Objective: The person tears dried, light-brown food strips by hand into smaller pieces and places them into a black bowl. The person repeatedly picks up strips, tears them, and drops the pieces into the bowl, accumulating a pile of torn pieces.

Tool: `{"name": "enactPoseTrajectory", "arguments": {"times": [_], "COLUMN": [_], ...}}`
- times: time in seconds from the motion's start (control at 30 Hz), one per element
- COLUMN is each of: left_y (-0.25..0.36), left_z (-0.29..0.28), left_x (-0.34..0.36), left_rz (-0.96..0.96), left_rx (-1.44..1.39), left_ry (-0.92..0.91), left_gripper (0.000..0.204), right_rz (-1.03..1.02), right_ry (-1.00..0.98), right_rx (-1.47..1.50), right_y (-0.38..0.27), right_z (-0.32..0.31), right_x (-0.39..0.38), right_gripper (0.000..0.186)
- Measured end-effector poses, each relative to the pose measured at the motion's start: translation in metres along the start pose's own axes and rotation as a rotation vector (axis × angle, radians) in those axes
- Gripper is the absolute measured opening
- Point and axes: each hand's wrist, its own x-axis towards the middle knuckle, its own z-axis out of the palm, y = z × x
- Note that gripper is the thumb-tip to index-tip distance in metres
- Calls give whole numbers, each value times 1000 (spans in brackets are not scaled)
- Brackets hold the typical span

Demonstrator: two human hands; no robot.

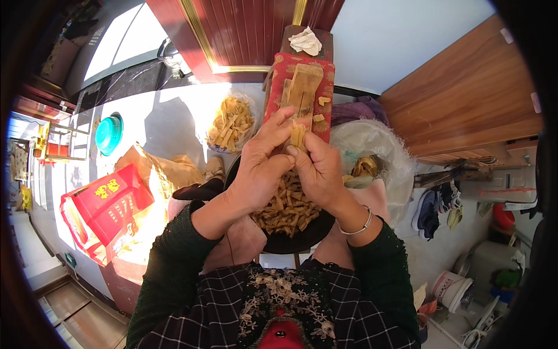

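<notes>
Both hands meet over the near end of a wooden block [306,84] with a slot, which lies on a red-topped bench [282,65]. Between the fingers is a short, pale yellow, fibrous strip [298,135], its exact kind unclear. My right hand [321,170] pinches it with thumb and forefinger. My left hand [263,161] closes on it from the other side, thumb bent in and forefinger reaching along the block. Beneath them, a black basin [273,244] on my lap holds many small brownish-yellow cut pieces [288,206], partly hidden by the hands.
A clear bag of longer yellow strips [231,123] stands left of the bench; a clear plastic bag [372,145] with larger pieces is at right. A crumpled white cloth [306,42] lies on the bench's far end. Further left are a red gift bag [107,209] and teal basin [108,135].
</notes>
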Motion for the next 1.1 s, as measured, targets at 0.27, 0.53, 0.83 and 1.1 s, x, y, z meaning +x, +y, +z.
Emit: {"name": "enactPoseTrajectory", "arguments": {"times": [0.27,0.53,0.83,1.1], "left_y": [3,-8,-15,-7], "left_z": [2,-9,-21,-13], "left_x": [5,10,8,10], "left_rz": [-47,363,-262,-132], "left_rx": [518,545,202,379], "left_ry": [48,-77,-90,79], "left_gripper": [14,7,4,7], "right_rz": [851,1025,327,619], "right_ry": [-52,-382,-223,-305], "right_rx": [900,1164,166,1225], "right_y": [3,24,14,28], "right_z": [-6,-19,-19,-29], "right_x": [1,-2,0,-2], "right_gripper": [24,21,15,18]}}
